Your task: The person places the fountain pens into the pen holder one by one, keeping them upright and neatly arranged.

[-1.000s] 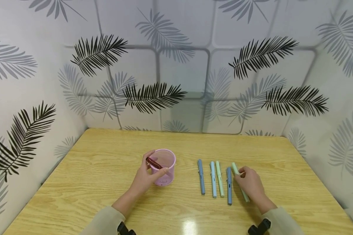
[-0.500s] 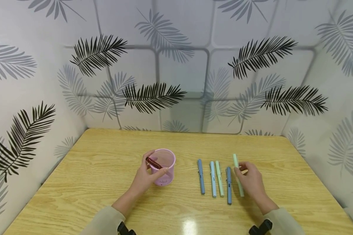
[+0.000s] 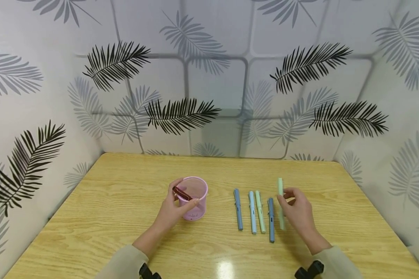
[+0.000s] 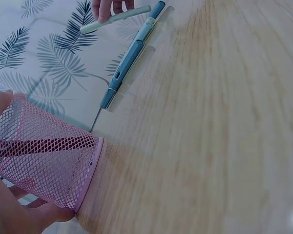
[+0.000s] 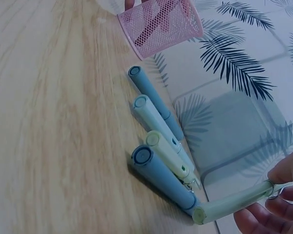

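at four o'clock, the right hand [image 3: 298, 209] pinches a pale-green pen [image 3: 280, 185], newly lifted, leaving four pens [image 3: 253, 214] lying, while toward seven the left hand [image 3: 175, 208] grips a pink mesh cup [image 3: 199, 209].

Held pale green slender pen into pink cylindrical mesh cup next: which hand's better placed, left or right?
Right, I'd judge: the right hand pinches the pale green pen, while the left hand grips the pink mesh cup and can likely steady it.

Light green pen [image 5: 229, 204] smooth, plastic-looking; pink cup [image 4: 53, 170] openwork mesh; tabletop [image 3: 143, 170] wood-grained, glossy.
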Tool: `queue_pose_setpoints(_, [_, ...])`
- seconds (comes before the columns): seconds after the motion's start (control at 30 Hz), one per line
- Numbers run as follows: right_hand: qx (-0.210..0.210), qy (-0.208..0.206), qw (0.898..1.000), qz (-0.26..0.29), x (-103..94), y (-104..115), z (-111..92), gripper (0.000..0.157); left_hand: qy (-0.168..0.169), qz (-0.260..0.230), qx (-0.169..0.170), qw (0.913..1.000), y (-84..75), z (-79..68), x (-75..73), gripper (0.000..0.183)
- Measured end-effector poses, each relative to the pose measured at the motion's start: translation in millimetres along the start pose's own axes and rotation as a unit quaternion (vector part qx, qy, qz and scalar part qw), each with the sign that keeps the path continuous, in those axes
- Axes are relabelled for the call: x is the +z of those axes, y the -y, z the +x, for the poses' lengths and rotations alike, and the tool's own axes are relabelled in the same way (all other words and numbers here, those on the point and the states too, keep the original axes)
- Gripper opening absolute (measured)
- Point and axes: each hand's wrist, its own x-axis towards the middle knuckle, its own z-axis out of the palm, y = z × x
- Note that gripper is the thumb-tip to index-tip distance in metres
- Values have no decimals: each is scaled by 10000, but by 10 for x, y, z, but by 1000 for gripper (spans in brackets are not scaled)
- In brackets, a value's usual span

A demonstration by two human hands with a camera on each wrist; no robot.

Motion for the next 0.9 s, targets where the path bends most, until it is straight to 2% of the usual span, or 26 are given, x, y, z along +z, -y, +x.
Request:
queue_pose_setpoints(0.27, [90, -87, 9988, 477, 20, 66, -3, 27, -1, 56, -59, 10000, 1, 2, 2, 77])
queue_pose_setpoints(0.9, [-174, -221, 9929, 1157, 103, 284, 27, 24, -68, 97, -20, 9999, -30, -9, 1, 75])
